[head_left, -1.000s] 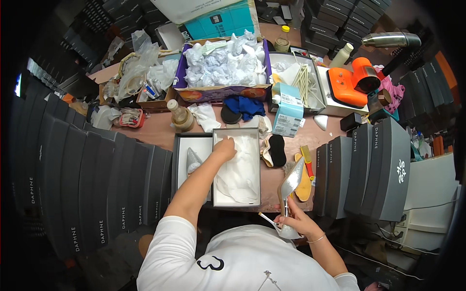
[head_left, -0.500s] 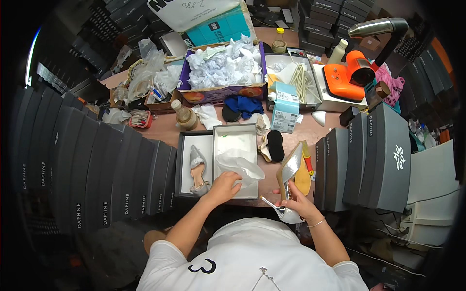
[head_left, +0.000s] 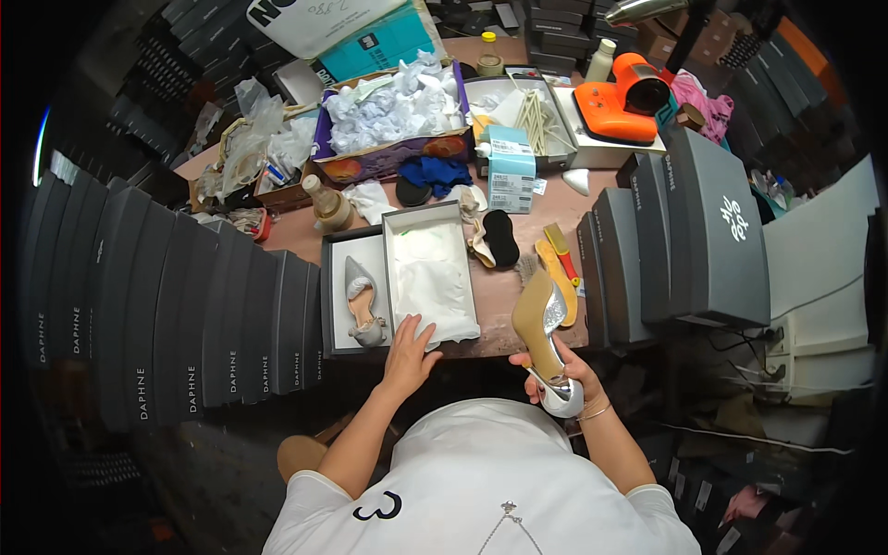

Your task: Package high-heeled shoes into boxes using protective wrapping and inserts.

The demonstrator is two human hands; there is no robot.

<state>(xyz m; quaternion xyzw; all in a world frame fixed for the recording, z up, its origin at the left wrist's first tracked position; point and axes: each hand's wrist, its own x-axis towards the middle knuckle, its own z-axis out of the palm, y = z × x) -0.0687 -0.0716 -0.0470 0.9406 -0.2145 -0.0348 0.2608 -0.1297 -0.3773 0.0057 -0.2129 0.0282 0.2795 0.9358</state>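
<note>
A silver high-heeled shoe [head_left: 557,319] is in my right hand [head_left: 575,375], its fingers wrapped round the heel end. The toe points up and away, and the tan sole faces me. My left hand [head_left: 410,356] has its fingers apart at the near edge of an open grey box part [head_left: 428,215] lined with white tissue paper [head_left: 433,291]. I cannot tell whether the fingertips touch the paper. Left of it, a grey pointed shoe [head_left: 356,277] with a tan insole lies in the other box part [head_left: 335,319], toe away from me.
Grey shoeboxes [head_left: 208,324] line the left, and more boxes [head_left: 717,231] stand at right. A yellow insole [head_left: 558,282] and a brush [head_left: 562,250] lie beyond the shoe. Farther back are a carton of crumpled paper [head_left: 398,111], a bottle [head_left: 328,205] and an orange machine [head_left: 622,102].
My left hand has drawn back toward me and opened, and the raised tissue paper now lies flat. My right hand has turned the shoe, bringing its tan sole into view.
</note>
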